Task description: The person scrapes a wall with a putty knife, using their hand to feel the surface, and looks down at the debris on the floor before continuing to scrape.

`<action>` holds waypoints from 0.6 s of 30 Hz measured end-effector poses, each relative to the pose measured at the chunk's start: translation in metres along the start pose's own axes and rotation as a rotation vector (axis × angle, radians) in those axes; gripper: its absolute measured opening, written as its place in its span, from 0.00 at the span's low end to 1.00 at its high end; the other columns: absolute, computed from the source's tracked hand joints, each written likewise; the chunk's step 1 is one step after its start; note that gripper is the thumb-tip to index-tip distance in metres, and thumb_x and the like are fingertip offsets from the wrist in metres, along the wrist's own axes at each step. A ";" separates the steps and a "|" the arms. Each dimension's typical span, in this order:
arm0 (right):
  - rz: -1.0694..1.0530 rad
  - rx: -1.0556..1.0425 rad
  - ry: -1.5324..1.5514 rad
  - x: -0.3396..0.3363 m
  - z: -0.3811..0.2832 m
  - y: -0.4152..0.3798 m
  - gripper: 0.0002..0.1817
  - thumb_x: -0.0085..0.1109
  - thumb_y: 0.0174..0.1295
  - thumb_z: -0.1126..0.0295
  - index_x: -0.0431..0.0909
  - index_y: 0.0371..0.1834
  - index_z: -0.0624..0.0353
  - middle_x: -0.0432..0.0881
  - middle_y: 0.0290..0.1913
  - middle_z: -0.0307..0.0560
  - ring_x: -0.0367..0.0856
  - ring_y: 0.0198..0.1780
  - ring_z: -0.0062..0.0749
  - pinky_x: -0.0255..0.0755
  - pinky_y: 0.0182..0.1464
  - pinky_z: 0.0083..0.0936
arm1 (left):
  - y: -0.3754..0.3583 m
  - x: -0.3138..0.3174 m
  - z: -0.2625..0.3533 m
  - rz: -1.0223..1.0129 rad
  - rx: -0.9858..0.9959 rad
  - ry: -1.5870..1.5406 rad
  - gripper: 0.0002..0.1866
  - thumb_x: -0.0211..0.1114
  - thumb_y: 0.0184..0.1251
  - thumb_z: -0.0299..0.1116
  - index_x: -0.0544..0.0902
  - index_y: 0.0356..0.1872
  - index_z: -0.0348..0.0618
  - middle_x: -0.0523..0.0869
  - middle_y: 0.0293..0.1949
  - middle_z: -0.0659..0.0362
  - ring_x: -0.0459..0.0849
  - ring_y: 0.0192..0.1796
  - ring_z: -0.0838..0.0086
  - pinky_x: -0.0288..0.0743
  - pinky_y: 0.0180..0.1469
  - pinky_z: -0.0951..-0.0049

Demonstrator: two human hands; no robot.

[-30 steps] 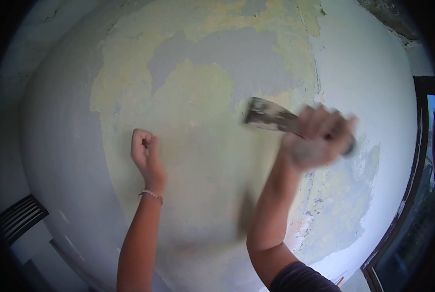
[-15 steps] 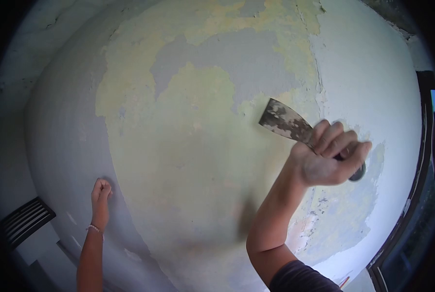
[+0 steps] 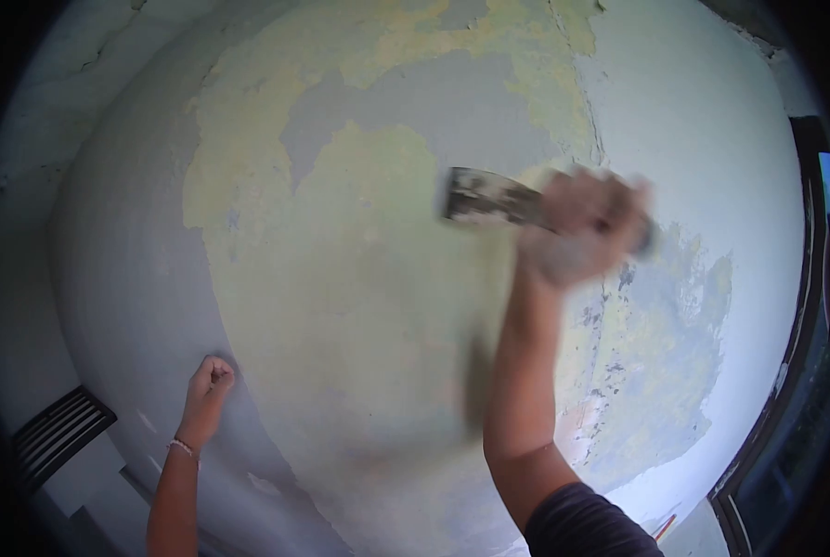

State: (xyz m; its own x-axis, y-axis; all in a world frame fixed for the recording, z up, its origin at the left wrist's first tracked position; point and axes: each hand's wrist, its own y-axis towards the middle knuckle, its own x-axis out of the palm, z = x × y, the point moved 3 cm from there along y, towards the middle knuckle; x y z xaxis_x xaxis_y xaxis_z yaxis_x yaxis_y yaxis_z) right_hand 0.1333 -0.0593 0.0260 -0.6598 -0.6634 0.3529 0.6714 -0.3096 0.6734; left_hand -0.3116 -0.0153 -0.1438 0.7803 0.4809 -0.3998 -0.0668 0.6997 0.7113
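Observation:
A putty knife [image 3: 489, 197] with a blotched, worn metal blade is gripped in my right hand [image 3: 587, 227], which is blurred by motion. Its blade points left across the peeling wall [image 3: 369, 278], and the dark end of the handle pokes out past my fingers. Lower on the left, my left hand [image 3: 211, 379] is curled into a loose fist in front of the grey part of the wall, with nothing showing in it. A beaded bracelet [image 3: 183, 448] circles that wrist.
Yellowish patches and bare grey areas cover the wall, with a vertical crack [image 3: 593, 111] on the right. A dark slatted chair back [image 3: 62, 436] stands at the lower left. Along the right edge runs a dark window frame [image 3: 810, 278]. A thin red-orange stick [image 3: 666, 526] shows at the bottom.
My right hand has swung up and left with the putty knife, whose blade is now nearer level. My left fist has shifted slightly right and down. The view has moved a little.

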 end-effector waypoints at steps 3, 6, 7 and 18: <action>-0.027 -0.075 -0.146 -0.012 -0.019 0.010 0.20 0.39 0.74 0.65 0.60 0.19 0.48 0.52 0.10 0.29 0.49 0.09 0.13 0.47 0.09 0.15 | -0.015 -0.005 0.017 -0.003 0.010 0.035 0.04 0.56 0.66 0.28 0.72 0.36 0.40 0.75 0.33 0.63 0.71 0.37 0.78 0.67 0.41 0.77; 0.270 0.166 -0.241 -0.014 0.009 0.000 0.24 0.44 0.72 0.60 0.56 0.13 0.44 0.51 0.09 0.27 0.46 0.10 0.16 0.46 0.11 0.19 | -0.024 -0.008 0.016 -0.021 0.021 0.015 0.03 0.57 0.65 0.27 0.72 0.36 0.40 0.75 0.34 0.63 0.72 0.38 0.78 0.68 0.39 0.77; 0.237 0.170 -0.212 -0.012 0.007 0.003 0.24 0.44 0.72 0.61 0.56 0.13 0.45 0.51 0.09 0.27 0.46 0.10 0.17 0.45 0.12 0.19 | -0.025 -0.011 0.017 -0.017 0.028 0.002 0.03 0.57 0.65 0.27 0.72 0.36 0.40 0.75 0.34 0.63 0.72 0.38 0.78 0.68 0.38 0.77; -0.082 0.169 -0.118 -0.028 -0.008 0.034 0.21 0.44 0.73 0.64 0.61 0.17 0.47 0.53 0.09 0.28 0.48 0.09 0.16 0.44 0.11 0.17 | -0.023 0.001 0.022 -0.027 -0.041 -0.072 0.04 0.55 0.67 0.29 0.72 0.36 0.40 0.74 0.33 0.63 0.72 0.38 0.77 0.68 0.45 0.76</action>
State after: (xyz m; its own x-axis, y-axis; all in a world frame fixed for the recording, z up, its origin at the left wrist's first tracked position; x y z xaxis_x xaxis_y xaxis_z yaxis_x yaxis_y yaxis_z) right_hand 0.1770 -0.0567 0.0334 -0.7514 -0.5535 0.3593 0.5541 -0.2336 0.7990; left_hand -0.2957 -0.0421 -0.1480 0.8249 0.4229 -0.3750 -0.0688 0.7336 0.6761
